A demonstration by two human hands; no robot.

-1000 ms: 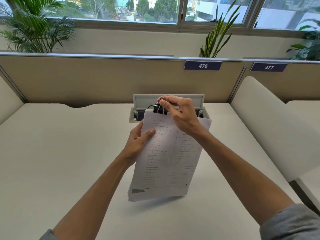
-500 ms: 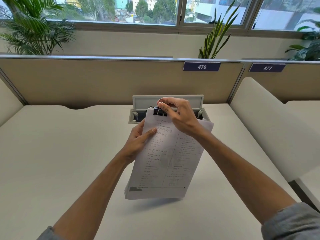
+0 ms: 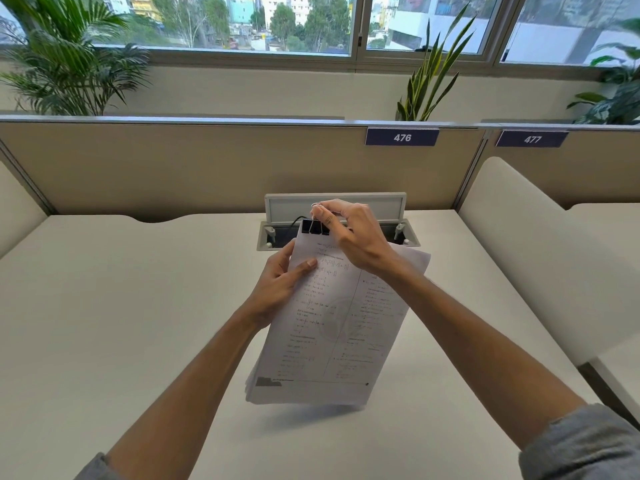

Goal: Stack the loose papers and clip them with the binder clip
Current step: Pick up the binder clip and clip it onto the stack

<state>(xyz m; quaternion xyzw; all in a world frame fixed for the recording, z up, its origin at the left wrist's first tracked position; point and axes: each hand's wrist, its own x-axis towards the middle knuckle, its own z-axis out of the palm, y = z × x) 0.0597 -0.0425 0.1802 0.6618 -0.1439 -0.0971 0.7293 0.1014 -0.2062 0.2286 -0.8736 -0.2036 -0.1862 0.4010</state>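
Observation:
A stack of printed papers (image 3: 332, 327) is held tilted above the white desk (image 3: 104, 306), its lower edge off the surface. A black binder clip (image 3: 314, 226) sits on the stack's top edge, near the left corner. My right hand (image 3: 353, 233) pinches the clip's silver wire handles from above. My left hand (image 3: 280, 285) grips the stack's left edge, thumb on the front sheet and fingers behind. One sheet pokes out at the stack's upper right corner.
An open cable hatch (image 3: 336, 220) with a raised lid lies in the desk just behind the papers. Beige partitions with labels 476 (image 3: 401, 137) and 477 enclose the desk. A white divider (image 3: 540, 258) stands at the right.
The clip has seated lower onto the top edge of the stack. My right fingers have shifted up to the wire handles. The stack has tilted a little.

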